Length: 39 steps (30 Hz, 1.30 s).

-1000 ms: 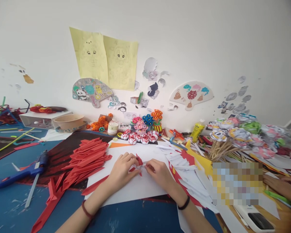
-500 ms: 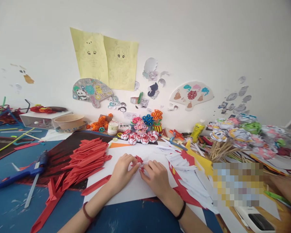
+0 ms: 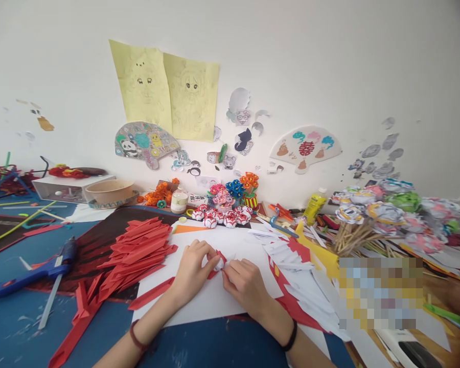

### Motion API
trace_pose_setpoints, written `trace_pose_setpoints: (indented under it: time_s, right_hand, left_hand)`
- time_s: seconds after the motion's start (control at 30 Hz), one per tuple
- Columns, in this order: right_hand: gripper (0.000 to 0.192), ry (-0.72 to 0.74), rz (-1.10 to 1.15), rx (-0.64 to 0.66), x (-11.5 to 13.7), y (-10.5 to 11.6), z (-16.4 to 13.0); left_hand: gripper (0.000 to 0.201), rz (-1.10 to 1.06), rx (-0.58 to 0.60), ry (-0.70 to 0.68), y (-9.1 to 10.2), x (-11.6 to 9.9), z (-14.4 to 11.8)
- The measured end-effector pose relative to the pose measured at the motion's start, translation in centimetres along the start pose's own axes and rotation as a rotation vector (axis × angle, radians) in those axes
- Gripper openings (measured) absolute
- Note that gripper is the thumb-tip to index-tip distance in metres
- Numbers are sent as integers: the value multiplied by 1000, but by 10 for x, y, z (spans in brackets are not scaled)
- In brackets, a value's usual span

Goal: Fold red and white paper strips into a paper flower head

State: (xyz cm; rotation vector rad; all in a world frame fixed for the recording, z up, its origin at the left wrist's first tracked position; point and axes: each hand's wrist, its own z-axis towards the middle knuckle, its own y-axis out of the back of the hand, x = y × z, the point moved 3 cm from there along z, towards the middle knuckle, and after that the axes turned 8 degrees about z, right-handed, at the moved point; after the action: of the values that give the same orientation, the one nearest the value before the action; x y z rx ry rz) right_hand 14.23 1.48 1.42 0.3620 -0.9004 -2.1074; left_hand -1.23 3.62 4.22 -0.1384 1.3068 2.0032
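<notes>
A small red-and-white folded paper piece (image 3: 221,259) is pinched between my two hands, over a white paper sheet (image 3: 199,312). My left hand (image 3: 195,268) grips its left side with thumb and fingertips. On the other side, my right hand (image 3: 245,281) has its fingers closed on the same piece; part of it is hidden by the fingers. To the left lies a heap of folded red paper strips (image 3: 141,253). Folded white paper strips (image 3: 299,276) are spread to the right. Several finished red-and-white paper flowers (image 3: 230,219) stand behind the sheet.
At left lies a blue glue gun (image 3: 61,260) with a glue stick. A bundle of paper flowers on sticks (image 3: 352,230) fills the right, near a yellow bottle (image 3: 315,205). At the far right edge another person's hand (image 3: 456,294) shows. A beige bowl (image 3: 109,191) sits back left.
Both hands stay at nearly the same spot, fingers shifting slightly on the paper piece, which shows more white now. The view has moved a little.
</notes>
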Motion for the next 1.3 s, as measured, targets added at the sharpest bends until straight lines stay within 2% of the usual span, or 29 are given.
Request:
trace_pose_setpoints:
  time_s: [0.33,0.53,0.77,0.9,1.0,1.07,1.17,1.3]
  right_hand:
    - [30,56,71,-30,0,1,1]
    - [29,54,80,-24,0,1,1]
    - [24,-123,19,38,-11,-2,-6]
    - [25,-225,-16,100,-17,-4,-8]
    - [26,-327,13,163,-22,-5,-9]
    - [27,-382,52,191,-24,-4,-9]
    - [26,-402,126,219,-24,-4,-9]
    - [27,-380,190,239,-23,-5,-10]
  left_hand:
    - [22,-16,56,31,5,-2,4]
    - [22,-23,47,32,2,1,3]
    - [23,-139,52,32,0,8,3]
    - [19,-29,35,15,1,11,1]
    - [9,55,59,10,0,12,-2]
    - [12,84,69,-36,-1,10,-3]
    - [19,146,65,-135,-1,8,-4]
    - [19,269,78,-180,-2,9,-3]
